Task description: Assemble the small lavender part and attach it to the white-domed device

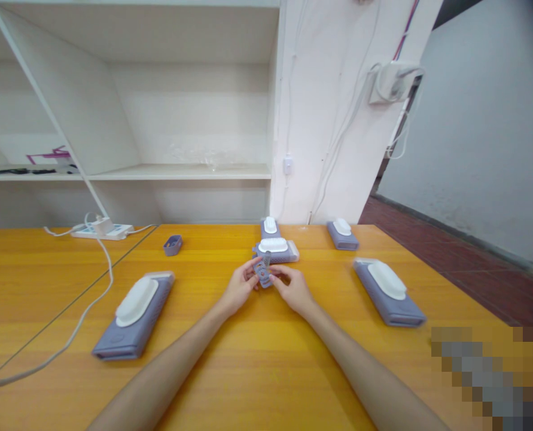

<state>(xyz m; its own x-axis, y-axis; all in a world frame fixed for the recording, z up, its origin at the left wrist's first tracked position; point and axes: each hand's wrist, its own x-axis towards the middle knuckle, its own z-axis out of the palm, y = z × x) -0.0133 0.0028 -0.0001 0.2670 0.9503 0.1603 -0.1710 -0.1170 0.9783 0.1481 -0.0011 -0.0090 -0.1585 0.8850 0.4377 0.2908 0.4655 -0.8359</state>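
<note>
- Nearest the camera, two bare forearms run up the orange bench [266, 359] and meet near its middle.
- The left hand [238, 288] and right hand [295, 288] face each other. Each grip is narrow, thumb and fingertips pinched on the same small grey-violet part [264, 274].
- The part is held just above the bench between the two hands, not resting on it. A short stub stands up from its top. Finer detail is too small to read.
- Judged from this hold, the step in hand is fingertip work on the part, either fitting or turning it over. A next move would call for one hand to steady the part while the other works on it with light pressure.
- A long violet device with a white pad [134, 314] lies to the left, well apart from the hands. A matching device [389, 291] lies to the right.
- Just beyond the hands lies a shorter padded unit [276, 248], with two more units [270, 226] [342, 233] behind it.
- A small violet tray [173, 244] sits farther left.
- A white power strip [102, 229] lies at the back edge, its cable [82, 317] trailing forward.
- White shelving [180, 172] stands behind.
</note>
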